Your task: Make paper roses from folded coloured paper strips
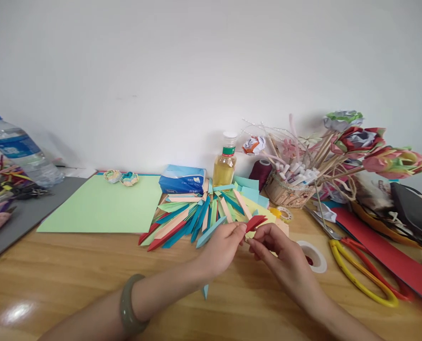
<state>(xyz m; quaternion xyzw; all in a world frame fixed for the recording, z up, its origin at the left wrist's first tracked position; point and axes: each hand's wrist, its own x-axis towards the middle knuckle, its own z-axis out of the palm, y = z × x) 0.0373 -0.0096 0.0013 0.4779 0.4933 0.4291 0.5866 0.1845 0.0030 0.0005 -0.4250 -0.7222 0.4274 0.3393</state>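
My left hand (227, 244), with a green bangle (127, 303) on its wrist, pinches a folded red paper strip (256, 221) between thumb and fingers. Curled closed, my right hand (278, 246) meets it at the strip's lower end, where a small pale yellow bit shows between the fingertips. A light blue folded strip (211, 232) passes behind my left hand, and a blue tip shows below it; whether that hand holds them I cannot tell. Just behind lies a fanned pile of folded paper strips (175, 225) in red, teal, green and peach.
Light green paper (100, 203) covers the left. Behind the pile stand a tissue pack (182, 180) and a bottle of yellow liquid (224, 168). To the right are a tape roll (317, 258), scissors (360, 279), and a basket (289, 192) near paper flowers (360, 139). A water bottle (22, 151) leans far left.
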